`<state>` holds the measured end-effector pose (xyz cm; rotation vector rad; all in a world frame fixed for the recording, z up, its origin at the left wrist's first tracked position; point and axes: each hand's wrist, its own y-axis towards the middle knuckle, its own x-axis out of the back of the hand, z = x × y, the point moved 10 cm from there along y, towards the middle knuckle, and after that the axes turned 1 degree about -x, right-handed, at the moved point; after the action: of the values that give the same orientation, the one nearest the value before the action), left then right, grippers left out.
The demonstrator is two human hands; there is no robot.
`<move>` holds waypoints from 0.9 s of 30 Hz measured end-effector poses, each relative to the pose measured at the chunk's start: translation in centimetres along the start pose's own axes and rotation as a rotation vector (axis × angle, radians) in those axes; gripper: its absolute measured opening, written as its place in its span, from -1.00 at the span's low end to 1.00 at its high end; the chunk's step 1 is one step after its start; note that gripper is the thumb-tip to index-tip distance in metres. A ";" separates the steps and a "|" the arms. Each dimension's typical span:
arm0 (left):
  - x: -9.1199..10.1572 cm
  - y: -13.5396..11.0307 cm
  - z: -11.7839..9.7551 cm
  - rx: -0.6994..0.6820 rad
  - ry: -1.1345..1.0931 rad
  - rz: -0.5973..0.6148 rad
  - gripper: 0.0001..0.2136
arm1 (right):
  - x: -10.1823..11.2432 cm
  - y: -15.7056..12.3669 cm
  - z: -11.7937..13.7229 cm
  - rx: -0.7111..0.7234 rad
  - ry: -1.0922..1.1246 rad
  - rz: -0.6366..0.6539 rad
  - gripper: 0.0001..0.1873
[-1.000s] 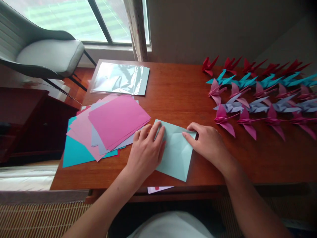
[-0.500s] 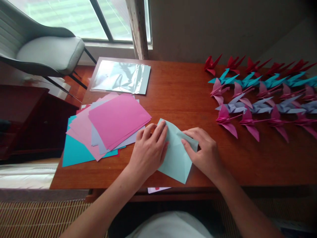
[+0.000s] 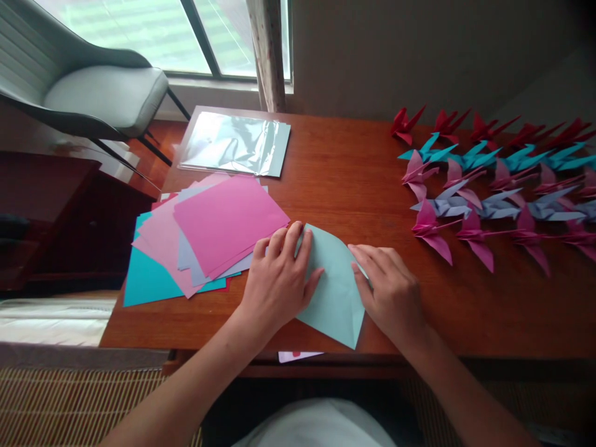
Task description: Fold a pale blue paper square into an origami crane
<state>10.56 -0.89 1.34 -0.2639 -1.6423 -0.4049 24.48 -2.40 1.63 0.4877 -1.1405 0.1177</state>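
Observation:
A pale green paper sheet (image 3: pixel 333 288) lies folded on the wooden table (image 3: pixel 354 167) near its front edge. My left hand (image 3: pixel 277 282) rests flat on the sheet's left edge, fingers stretched out together. My right hand (image 3: pixel 388 288) presses flat on the folded right side, fingers extended along the crease. Neither hand grips anything.
A loose stack of pink, lilac and teal sheets (image 3: pixel 205 239) lies to the left. A clear plastic sleeve (image 3: pixel 235 143) sits behind it. Rows of folded paper cranes (image 3: pixel 488 180) fill the right side. A grey chair (image 3: pixel 88 93) stands by the window.
My right hand has brought the sheet's right corner over to the left and now presses the fold down flat. The left hand has stayed on the left edge.

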 end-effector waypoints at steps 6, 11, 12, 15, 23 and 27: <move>0.1 0.3 0.4 -0.001 0.050 0.029 -0.37 | -1.0 -0.4 1.8 0.200 -0.092 0.107 -0.45; 0.1 0.6 0.4 -0.011 0.072 0.076 -0.35 | -1.2 -0.4 2.8 0.371 -0.172 0.117 -0.50; 0.1 0.6 0.4 -0.013 0.074 0.078 -0.35 | -1.3 -0.5 2.9 0.398 -0.184 0.125 -0.51; 0.1 0.7 0.4 -0.024 0.074 0.080 -0.35 | -1.4 -0.6 3.0 0.455 -0.206 0.158 -0.54; -0.1 0.7 0.6 -0.040 0.071 0.086 -0.33 | -1.5 -0.6 2.8 0.596 -0.210 0.243 -0.55; -0.1 0.7 0.5 -0.043 0.071 0.092 -0.33 | -1.4 -0.6 2.7 0.625 -0.193 0.258 -0.55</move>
<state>10.38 0.02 1.29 -0.3527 -1.5472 -0.3763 21.83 -3.87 1.02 0.9160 -1.3487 0.6768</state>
